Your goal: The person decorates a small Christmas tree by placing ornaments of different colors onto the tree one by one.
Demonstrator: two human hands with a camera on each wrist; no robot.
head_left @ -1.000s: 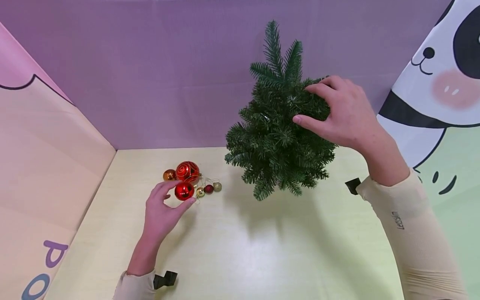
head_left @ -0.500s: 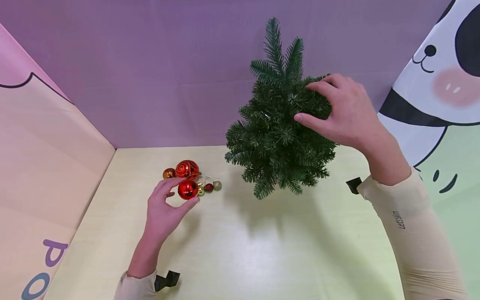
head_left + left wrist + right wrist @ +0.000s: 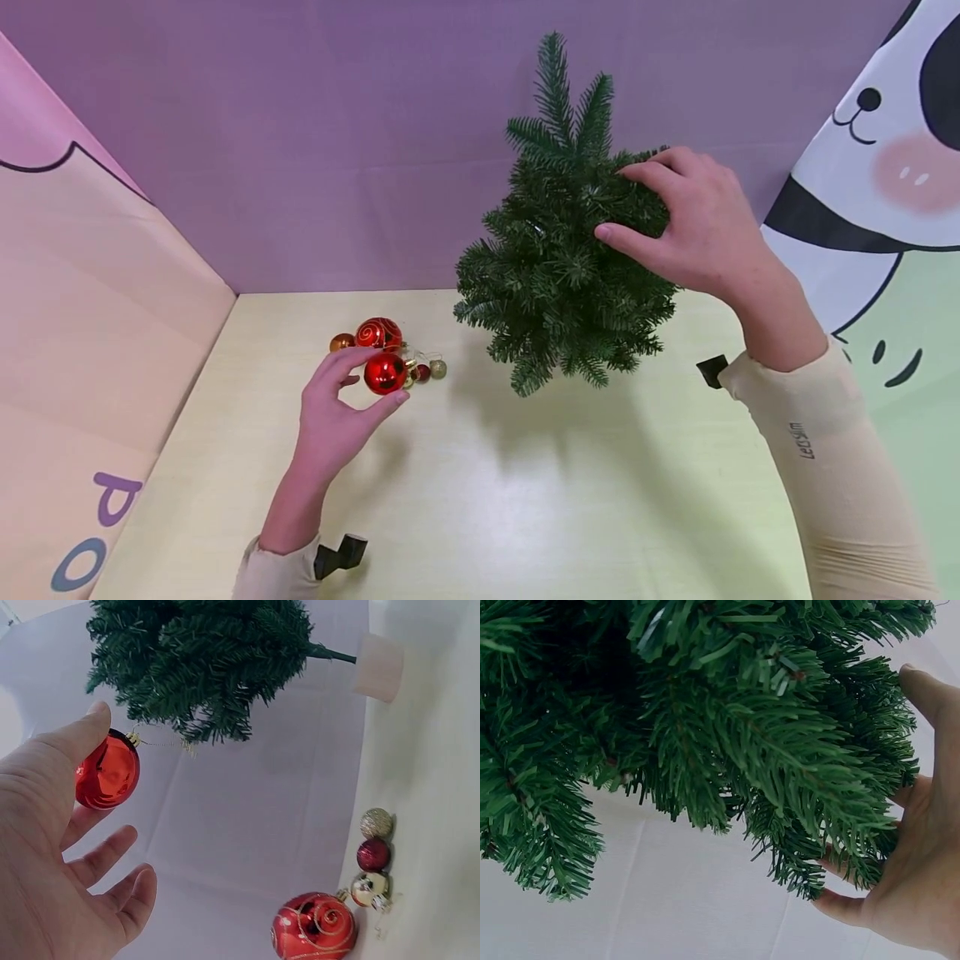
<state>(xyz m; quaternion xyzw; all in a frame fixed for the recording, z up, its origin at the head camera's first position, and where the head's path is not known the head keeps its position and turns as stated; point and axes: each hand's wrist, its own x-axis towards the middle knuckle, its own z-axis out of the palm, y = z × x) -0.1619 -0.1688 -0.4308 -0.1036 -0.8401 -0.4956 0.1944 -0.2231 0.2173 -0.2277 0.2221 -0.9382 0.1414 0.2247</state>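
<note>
In the head view my left hand [image 3: 330, 421] holds a shiny red Christmas ball [image 3: 385, 374] between thumb and fingers, raised in front of the other ornaments. The left wrist view shows the ball's gold cap [image 3: 133, 738] with a thin thread running from it toward the green branches. A small artificial Christmas tree [image 3: 558, 292] stands at the back of the table. My right hand [image 3: 701, 221] grips its upper right side, thumb in front. Among the needles in the right wrist view, fingers [image 3: 844, 906] curve round behind the branches, partly hidden.
Behind the held ball lie a large red ball with gold swirls [image 3: 378, 333], a copper ball [image 3: 342, 343], a small dark red ball [image 3: 423, 372] and gold ones, one a glittery ball [image 3: 438, 368]. A purple cloth wall [image 3: 337, 167] rises behind the table [image 3: 480, 517].
My left hand has lifted the red ball slightly and carried it a little to the right, away from the pile. The right hand stays at the tree.
</note>
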